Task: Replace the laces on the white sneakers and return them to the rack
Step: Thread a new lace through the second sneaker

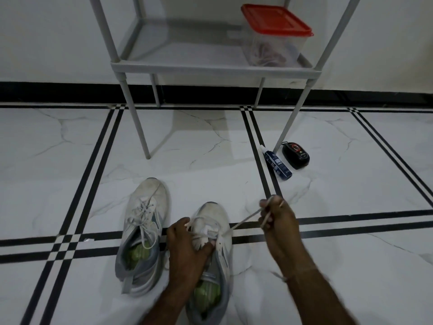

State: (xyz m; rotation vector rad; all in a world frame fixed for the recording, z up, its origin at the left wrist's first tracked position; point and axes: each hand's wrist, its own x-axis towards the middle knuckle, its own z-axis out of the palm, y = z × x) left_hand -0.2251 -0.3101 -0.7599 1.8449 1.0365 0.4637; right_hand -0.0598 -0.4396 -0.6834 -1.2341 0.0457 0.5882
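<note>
Hidden: the left hand [185, 249] covers the tongue and middle eyelets of the worn white-and-grey right sneaker [212, 214], so the lacing beneath cannot be read. The sneaker's heel is cut by the near edge.
Hard to make out: the clear plastic box with a red lid [274, 41] holds a blurred tangle that I cannot tell apart.
Cut off: only the lowest shelf and legs of the grey tube-framed rack [210, 69] show — its uprights run out at the top.
Axis: both sneakers sit sole-down, long axis running near to far, toes toward the rack. The matching left sneaker [143, 231], laced with loose ends, leans its toe slightly right.
Lace: the flat white lace [246, 219] runs taut from the right sneaker's right-side eyelets, up and right.
Left hand: fingers curled over the crossed strands, thumb pressed at the eyelet row, gripping them.
Right hand [278, 221]: thumb and fingers pinch the lace, whose tip pokes out past the knuckles.
Place: the right sneaker rests on the white marble-pattern floor with black stripes [70, 160], near centre, just right of its mate and well short of the rack.
Around: a blue-and-white tube [277, 163] lies by the rack's right front leg, with a black oval case [295, 155] just beside it — both apart from the sneakers.
</note>
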